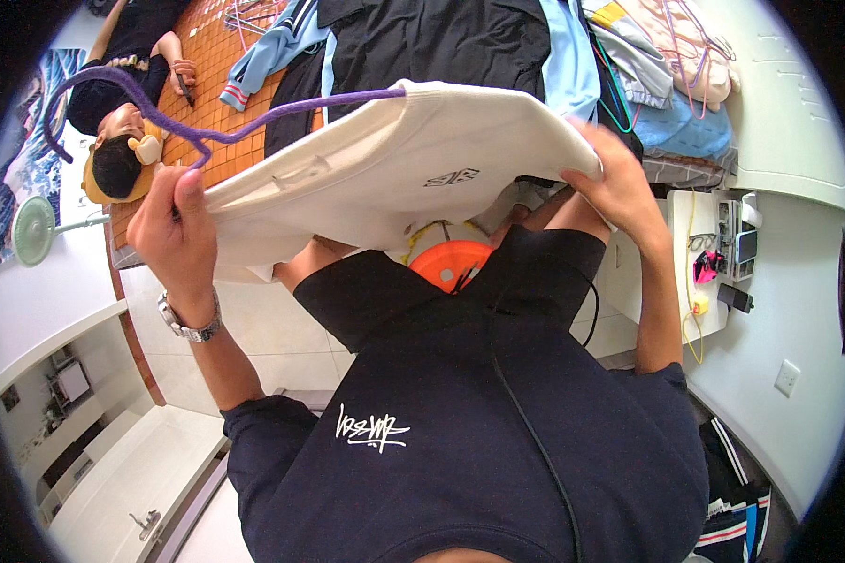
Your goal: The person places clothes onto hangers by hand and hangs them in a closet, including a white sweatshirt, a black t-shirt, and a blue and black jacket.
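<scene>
A white knit top [366, 183] with a small black emblem is stretched between my hands, above my lap. My left hand [172, 225], with a metal watch on its wrist, grips the top's left edge at the neck of a purple clothes hanger [253, 134]. The hanger's hook curves up and out to the left. One arm of it runs across to the top's ribbed collar, where its end goes out of sight; the other arm is hidden. My right hand [620, 183], slightly blurred, holds the top's right edge, thumb in front.
Black clothing [436, 49], a light blue jacket [274, 49] and more hangers [690, 56] lie on the bed's brown mat [215, 28]. A person [123, 91] lies at left near a green fan [34, 231]. An orange round object [451, 264] is between my legs. Glasses [702, 242] rest on a white cabinet [683, 211].
</scene>
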Tool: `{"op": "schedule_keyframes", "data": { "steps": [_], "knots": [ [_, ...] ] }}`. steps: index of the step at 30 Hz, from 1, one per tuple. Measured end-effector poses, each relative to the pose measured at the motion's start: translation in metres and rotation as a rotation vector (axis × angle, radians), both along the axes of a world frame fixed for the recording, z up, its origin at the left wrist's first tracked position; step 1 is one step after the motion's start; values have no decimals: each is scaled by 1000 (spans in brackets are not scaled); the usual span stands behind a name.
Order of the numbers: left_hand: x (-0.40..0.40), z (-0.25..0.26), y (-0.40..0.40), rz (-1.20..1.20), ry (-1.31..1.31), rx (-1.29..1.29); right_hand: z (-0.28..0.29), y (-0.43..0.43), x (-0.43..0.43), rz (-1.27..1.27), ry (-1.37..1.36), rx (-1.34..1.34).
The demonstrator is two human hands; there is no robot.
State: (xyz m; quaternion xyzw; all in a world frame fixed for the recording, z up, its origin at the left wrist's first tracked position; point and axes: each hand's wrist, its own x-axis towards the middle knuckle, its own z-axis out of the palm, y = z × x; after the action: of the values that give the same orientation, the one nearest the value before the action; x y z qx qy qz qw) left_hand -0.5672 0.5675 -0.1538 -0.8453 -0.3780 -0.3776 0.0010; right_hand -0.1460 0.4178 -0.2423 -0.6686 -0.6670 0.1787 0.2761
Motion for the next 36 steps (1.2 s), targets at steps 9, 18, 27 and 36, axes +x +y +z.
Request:
{"op": "schedule_keyframes", "data": {
  "steps": [9,18,27,36],
  "knots": [
    [-12,0,9,105,-86,48,-43,-115,124,-332,825,-254],
    [49,-2,-1,-32,-35,107,-16,-86,124,-280,5,-393],
    [94,-12,-19,-248,-11,38,71,22,-65,80,212,421],
    [87,-21,-40,-329,57,-219,66,18,-67,123,153,395]
  ]
}}
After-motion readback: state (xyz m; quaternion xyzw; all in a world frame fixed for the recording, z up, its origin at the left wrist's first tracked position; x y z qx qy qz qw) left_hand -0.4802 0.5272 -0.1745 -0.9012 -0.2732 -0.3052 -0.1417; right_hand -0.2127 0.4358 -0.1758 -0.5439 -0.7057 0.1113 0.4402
